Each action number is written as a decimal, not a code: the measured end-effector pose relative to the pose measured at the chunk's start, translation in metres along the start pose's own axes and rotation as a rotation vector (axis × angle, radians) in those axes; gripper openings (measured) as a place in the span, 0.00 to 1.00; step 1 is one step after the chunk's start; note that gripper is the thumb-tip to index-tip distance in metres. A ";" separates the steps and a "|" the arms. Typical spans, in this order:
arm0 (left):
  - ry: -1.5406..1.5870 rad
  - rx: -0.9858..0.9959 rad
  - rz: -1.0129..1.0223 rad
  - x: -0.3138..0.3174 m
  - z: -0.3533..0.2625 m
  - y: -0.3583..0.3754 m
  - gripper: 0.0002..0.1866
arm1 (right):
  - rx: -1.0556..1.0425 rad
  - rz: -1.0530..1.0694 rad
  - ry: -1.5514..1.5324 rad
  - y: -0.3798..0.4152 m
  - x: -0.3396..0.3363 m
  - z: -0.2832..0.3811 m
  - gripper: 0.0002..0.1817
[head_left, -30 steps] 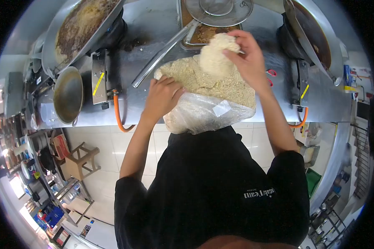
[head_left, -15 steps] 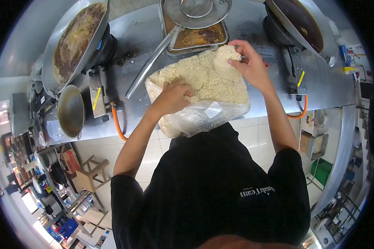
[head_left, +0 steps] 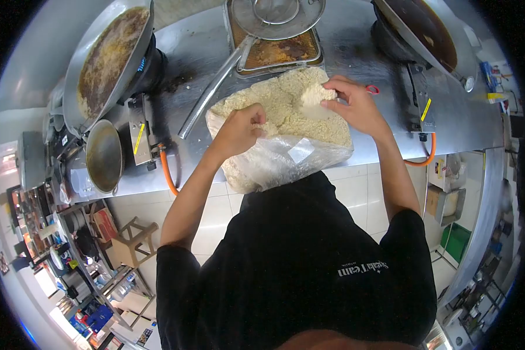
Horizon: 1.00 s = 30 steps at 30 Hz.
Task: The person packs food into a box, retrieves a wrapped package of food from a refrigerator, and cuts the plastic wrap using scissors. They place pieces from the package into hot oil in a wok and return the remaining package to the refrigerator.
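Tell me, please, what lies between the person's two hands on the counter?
In the head view, loose breadcrumbs in the clear plastic bag fill the stretch between the left hand and the right hand, which holds a crumb-coated piece.

Commercial kitchen: steel counter [head_left: 356,41], gas-fired woks [head_left: 108,55].

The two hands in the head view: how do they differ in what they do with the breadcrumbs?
The right hand pinches a breaded piece above the crumbs; the left hand holds no piece. The left hand presses at the edge of the clear bag, fingers curled; the right hand sits further back. Both are bare and over the breadcrumbs.
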<state>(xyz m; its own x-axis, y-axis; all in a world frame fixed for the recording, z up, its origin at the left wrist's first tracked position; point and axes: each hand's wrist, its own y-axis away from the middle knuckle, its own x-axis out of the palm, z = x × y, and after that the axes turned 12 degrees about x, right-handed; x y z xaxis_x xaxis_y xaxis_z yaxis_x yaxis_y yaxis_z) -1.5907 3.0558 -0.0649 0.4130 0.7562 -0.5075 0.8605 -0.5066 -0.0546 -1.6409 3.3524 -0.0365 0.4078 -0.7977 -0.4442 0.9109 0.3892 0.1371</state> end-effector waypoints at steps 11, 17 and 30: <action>0.062 0.249 -0.188 -0.051 -0.057 -0.058 0.12 | -0.262 0.177 -0.020 -0.023 0.025 0.026 0.16; 0.229 0.277 -0.326 -0.062 -0.058 -0.056 0.15 | -0.188 0.085 0.138 -0.028 0.023 0.054 0.18; -0.499 0.170 -0.269 -0.001 0.049 0.059 0.17 | -0.428 -0.032 0.463 -0.153 0.050 0.307 0.18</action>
<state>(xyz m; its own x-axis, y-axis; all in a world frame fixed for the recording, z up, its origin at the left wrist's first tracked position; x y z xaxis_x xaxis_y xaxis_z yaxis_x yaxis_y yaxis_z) -1.5553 3.0049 -0.1101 -0.0384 0.6020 -0.7976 0.8388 -0.4144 -0.3532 -1.7408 3.1117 0.1918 0.2239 -0.5671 -0.7926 0.7767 0.5951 -0.2064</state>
